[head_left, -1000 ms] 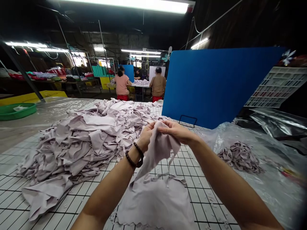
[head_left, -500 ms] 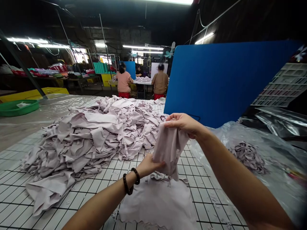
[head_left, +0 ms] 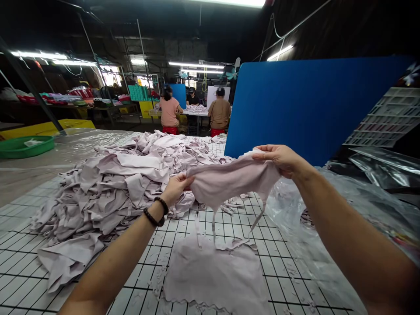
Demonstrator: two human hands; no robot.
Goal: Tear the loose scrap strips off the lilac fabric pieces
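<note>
A pale mauve strappy top (head_left: pixel 232 180) is stretched between my two hands above the table, its thin straps hanging down. My left hand (head_left: pixel 177 187) pinches its left end, and my right hand (head_left: pixel 278 158) grips the right end, a little higher. Below lies another garment (head_left: pixel 216 273) of the same cloth, spread flat with a wavy hem toward me and straps at its far edge. To the left, a large heap of like garments (head_left: pixel 121 188) covers much of the table.
The white table (head_left: pixel 154 267) has a black grid and small scraps on it. Clear plastic bags (head_left: pixel 331 236) lie at the right, near a blue panel (head_left: pixel 302 109). A green basin (head_left: pixel 26 148) is at the far left. Several people (head_left: pixel 169 111) sit at a table beyond.
Both hands have moved apart, the left up and leftward, the right outward. The top, bunched and hanging before, is now spread wide between them.
</note>
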